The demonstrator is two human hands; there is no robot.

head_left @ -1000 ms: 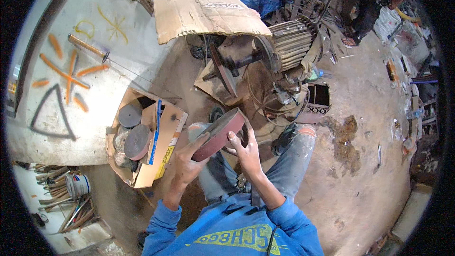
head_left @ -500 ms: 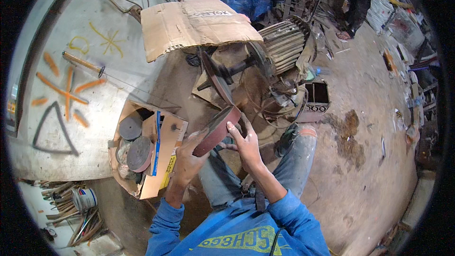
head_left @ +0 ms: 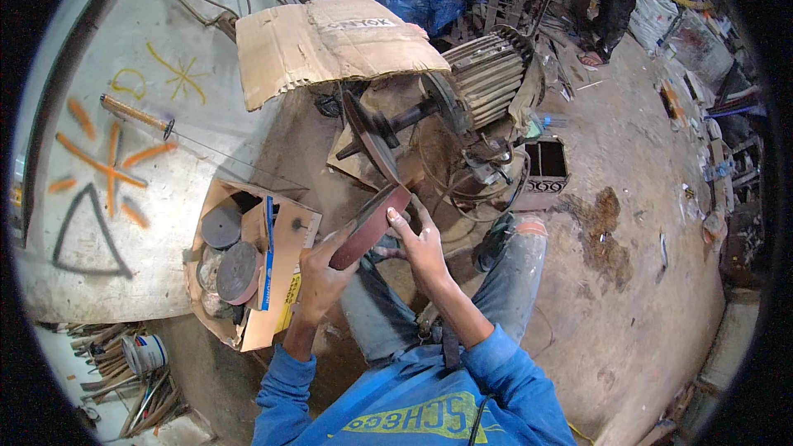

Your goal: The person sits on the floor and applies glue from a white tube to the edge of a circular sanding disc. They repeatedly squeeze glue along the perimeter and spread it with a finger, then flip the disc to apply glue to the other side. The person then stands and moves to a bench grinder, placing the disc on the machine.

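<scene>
Between my hands is a thick round sanding wheel (head_left: 373, 233) with a reddish-brown band around its rim. My left hand (head_left: 325, 279) grips its lower left side, with the fingers mostly hidden behind it. My right hand (head_left: 423, 249) holds the right side, thumb pressed on the reddish rim. The wheel's upper end meets or overlaps the lower edge of a thin dark disc (head_left: 369, 134) mounted on a motor shaft; whether they touch I cannot tell. The ribbed electric motor (head_left: 489, 76) lies beyond it. A bent cardboard sheet (head_left: 334, 45) hangs over the disc.
A torn cardboard box (head_left: 285, 268) on my left holds several round wheels (head_left: 237, 272). Cables (head_left: 462, 206) loop below the motor, near a small open box (head_left: 547, 186). Sticks and a white can (head_left: 144, 353) lie at lower left. Another person's leg (head_left: 615, 12) shows at the back.
The whole scene has shifted slightly to the left in the view. Both hands keep the same hold on the wheel, which stays by the mounted disc.
</scene>
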